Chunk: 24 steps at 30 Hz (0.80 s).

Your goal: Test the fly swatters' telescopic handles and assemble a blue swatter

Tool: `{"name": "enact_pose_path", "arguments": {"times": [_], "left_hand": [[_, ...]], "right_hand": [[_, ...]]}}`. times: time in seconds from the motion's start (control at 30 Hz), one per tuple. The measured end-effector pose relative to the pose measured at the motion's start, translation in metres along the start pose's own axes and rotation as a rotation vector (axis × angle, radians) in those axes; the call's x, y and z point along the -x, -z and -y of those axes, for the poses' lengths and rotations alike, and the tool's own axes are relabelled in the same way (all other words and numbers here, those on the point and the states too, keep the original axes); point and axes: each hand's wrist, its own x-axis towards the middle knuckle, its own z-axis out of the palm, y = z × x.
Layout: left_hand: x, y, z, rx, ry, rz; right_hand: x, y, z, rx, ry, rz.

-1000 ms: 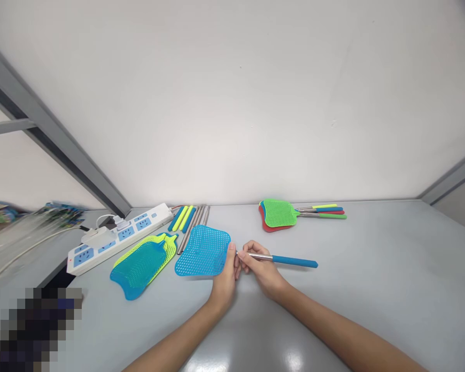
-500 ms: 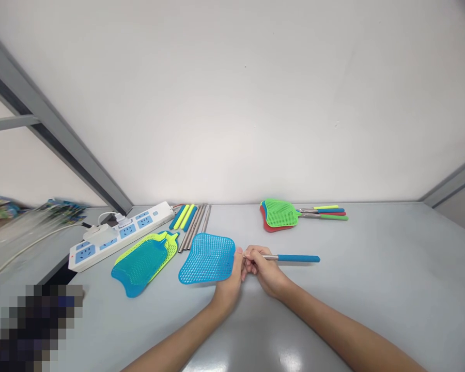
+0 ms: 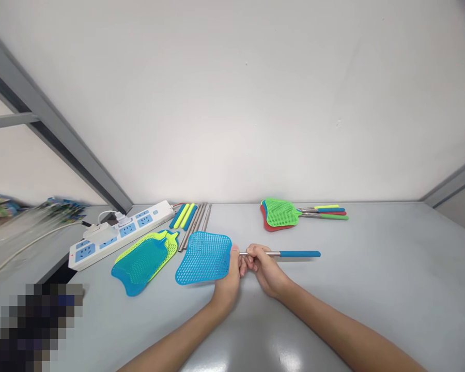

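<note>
Above the middle of the grey table, both hands hold a blue fly swatter. My left hand (image 3: 230, 271) is closed around the neck of its perforated fly swatter head (image 3: 204, 257), thumb on top. Just to the right, my right hand (image 3: 266, 268) pinches the metal rod (image 3: 272, 253), which ends in a blue grip sleeve (image 3: 300, 254) pointing right. A short stretch of rod shows between the hands. The joint of head and rod is hidden by the left fingers. Loose blue and yellow-green swatter heads (image 3: 139, 266) lie overlapped at the left.
Metal rods (image 3: 196, 226) and blue and yellow grip sleeves (image 3: 183, 216) lie behind the held head. A white power strip (image 3: 127, 232) with plugs runs along the left. Stacked swatters (image 3: 282, 213) in several colours lie at the back right, near the wall. Plastic-wrapped items (image 3: 62, 217) are far left.
The hands have moved slightly apart, showing more bare rod between them. The blue head has shifted a little left with my left hand; the grip sleeve sits slightly higher.
</note>
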Motion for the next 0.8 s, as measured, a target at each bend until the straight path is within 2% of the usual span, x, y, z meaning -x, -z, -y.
{"name": "enact_pose_path", "arguments": {"times": [0.2,0.37,0.53,0.8], "left_hand": [[-0.0015,-0.0029,0.0008,0.1,0.01,-0.001],[-0.0014,-0.0016,-0.0021,0.08,0.005,-0.027],[-0.0014,-0.0005,-0.0016,0.046,-0.028,0.017],[-0.0052,0.0009,-0.0009,0.204,0.121,0.111]], "right_hand": [[0.001,-0.0008,0.0014,-0.065,-0.011,0.001],[0.0013,-0.0003,-0.0001,-0.051,0.022,0.037],[0.0015,0.0,-0.0006,-0.058,0.034,0.056],[0.002,-0.0029,0.0022,-0.029,-0.001,0.056]]}}
